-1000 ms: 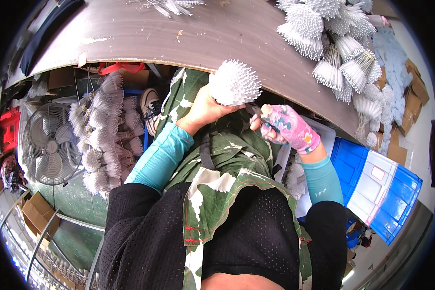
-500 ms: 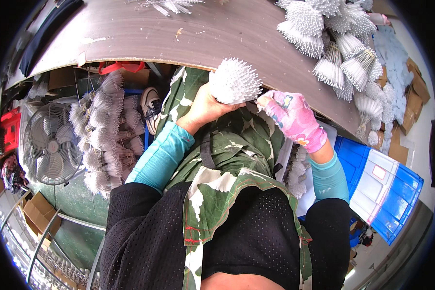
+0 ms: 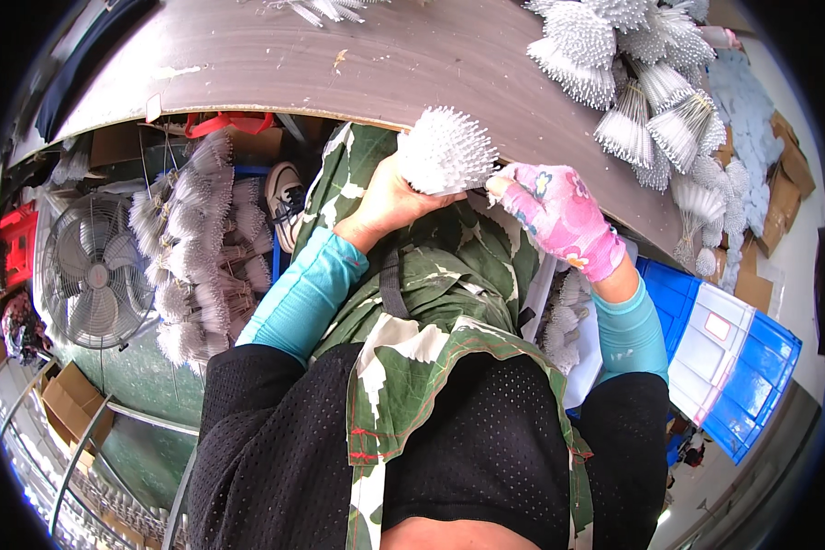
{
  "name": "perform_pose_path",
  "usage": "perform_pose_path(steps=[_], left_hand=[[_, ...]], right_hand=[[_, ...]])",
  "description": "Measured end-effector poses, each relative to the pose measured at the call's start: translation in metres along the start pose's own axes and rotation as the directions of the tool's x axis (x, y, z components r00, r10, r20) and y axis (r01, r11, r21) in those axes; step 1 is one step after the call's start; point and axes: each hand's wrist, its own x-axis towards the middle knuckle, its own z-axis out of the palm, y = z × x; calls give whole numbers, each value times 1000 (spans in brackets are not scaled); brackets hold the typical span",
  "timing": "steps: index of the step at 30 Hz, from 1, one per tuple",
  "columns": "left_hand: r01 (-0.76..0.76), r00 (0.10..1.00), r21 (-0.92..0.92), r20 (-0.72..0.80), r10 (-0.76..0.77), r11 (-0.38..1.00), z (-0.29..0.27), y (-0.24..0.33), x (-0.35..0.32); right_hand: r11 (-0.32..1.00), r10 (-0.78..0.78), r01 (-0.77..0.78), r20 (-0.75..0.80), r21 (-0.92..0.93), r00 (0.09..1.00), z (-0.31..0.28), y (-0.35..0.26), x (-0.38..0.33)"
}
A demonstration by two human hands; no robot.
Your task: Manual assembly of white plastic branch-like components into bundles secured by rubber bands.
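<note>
My left hand, bare with a teal sleeve on the forearm, is closed round a thick bundle of thin white stems with beaded white tips. The tips fan out in a dome that faces up and away from me, just by the table's near edge. My right hand wears a pink flowered glove that leaves the fingertips bare. Its thumb and fingers pinch together at the right side of the bundle. Whatever lies between those fingertips is too small to make out.
The brown table curves across the top, with many similar white bundles piled at its right. More bundles hang at left, beside a standing fan. Blue and white crates stand at right. A camouflage apron covers my lap.
My right hand has turned a little and its wrist has shifted slightly right, fingertips still near the bundle. My left hand and the bundle have hardly moved.
</note>
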Motion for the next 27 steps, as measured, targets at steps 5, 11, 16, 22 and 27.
perform_pose_path(steps=[5,11,16,22,27], left_hand=[[18,1000,-11,16,-17,1000,-1,-1,0],[-10,1000,-4,5,10,1000,0,0,1],[2,1000,-19,-9,-2,1000,0,-1,1],[23,1000,-50,8,-23,998,0,-4,1],[13,1000,-29,0,-13,1000,1,-2,1]], right_hand=[[999,-11,12,42,-29,999,-5,-4,4],[999,-14,18,76,-49,997,-8,-4,8],[992,54,-37,140,-119,989,-14,-6,11],[875,310,-398,312,277,898,-14,1,15],[893,248,-320,247,316,937,-8,5,9]])
